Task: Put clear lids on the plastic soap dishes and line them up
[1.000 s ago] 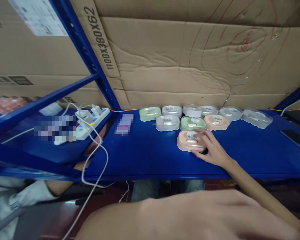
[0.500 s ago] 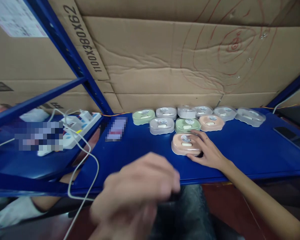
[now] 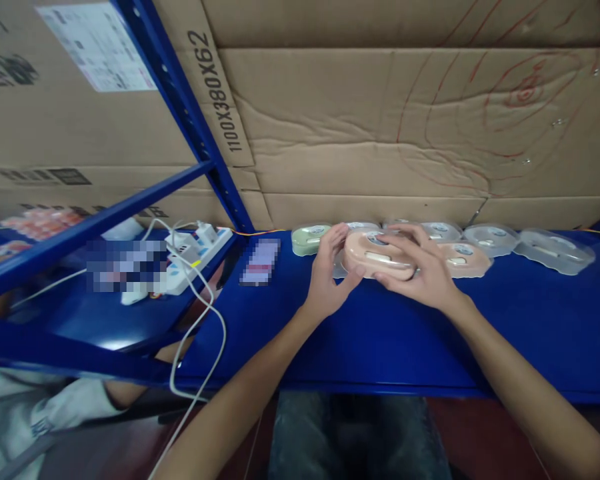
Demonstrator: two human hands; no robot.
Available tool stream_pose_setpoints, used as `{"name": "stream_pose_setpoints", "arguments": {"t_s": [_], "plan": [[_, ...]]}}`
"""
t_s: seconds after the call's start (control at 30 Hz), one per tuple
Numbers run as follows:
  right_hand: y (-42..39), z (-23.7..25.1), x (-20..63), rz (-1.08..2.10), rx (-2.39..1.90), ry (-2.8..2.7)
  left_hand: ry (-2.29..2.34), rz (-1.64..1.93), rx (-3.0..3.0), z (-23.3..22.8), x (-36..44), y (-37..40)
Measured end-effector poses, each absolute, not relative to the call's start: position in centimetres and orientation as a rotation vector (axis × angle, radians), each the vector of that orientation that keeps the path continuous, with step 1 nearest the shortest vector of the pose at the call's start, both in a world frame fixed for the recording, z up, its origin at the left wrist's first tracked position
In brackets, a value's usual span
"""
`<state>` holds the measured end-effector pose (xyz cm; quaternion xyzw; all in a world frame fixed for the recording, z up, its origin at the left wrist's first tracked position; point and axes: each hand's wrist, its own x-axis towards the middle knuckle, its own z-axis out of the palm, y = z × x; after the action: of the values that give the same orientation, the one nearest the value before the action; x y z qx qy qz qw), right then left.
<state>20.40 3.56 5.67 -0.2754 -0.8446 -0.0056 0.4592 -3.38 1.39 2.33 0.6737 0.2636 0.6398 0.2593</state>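
Both my hands are around a peach oval plastic box [image 3: 356,248] with a clear lid, a round sticker and a small white latch. My left hand [image 3: 329,275] grips its left end, thumb at the front edge. At the other end, my right hand [image 3: 427,270] has its fingers over the top and its thumb at the front. The box is lifted and slightly tilted, in front of other boxes it partly hides. A green box [image 3: 310,238] sits to the left. A second peach box [image 3: 470,261] lies just right of my right hand.
Grey clear-lidded boxes [image 3: 555,252] line the back of the blue table [image 3: 405,347], against cardboard [image 3: 320,167]. A blurred-out flat object [image 3: 261,262] lies left. Beyond the blue post [image 3: 195,120] are a power strip [image 3: 183,272], a loose white cable [image 3: 223,333] and another person's sleeve [image 3: 65,407].
My left hand has moved from the blurred foreground to the left end of the peach box. The box is raised from the table and farther back. The view has shifted left.
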Motion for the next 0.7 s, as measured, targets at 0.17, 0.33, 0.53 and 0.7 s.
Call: {"name": "stream_pose_setpoints", "arguments": {"t_s": [0.17, 0.33, 0.53, 0.7], "plan": [[3.9, 4.6, 19.8, 0.046, -0.601, -2.090, 0.753, 1.433, 1.857, 2.2, -5.0, 2.8], [2.7, 3.7, 20.2, 0.178, -0.568, -2.095, 0.744, 1.297, 1.933, 2.5, -5.1, 2.3], [2.8, 3.9, 19.7, 0.575, -0.573, -1.948, 0.867, 1.433, 2.048, 3.2, -5.0, 1.2], [4.6, 3.2, 20.5, 0.806, -0.688, -1.634, 0.927, 1.565, 1.956, 4.1, -6.2, 1.3]]}}
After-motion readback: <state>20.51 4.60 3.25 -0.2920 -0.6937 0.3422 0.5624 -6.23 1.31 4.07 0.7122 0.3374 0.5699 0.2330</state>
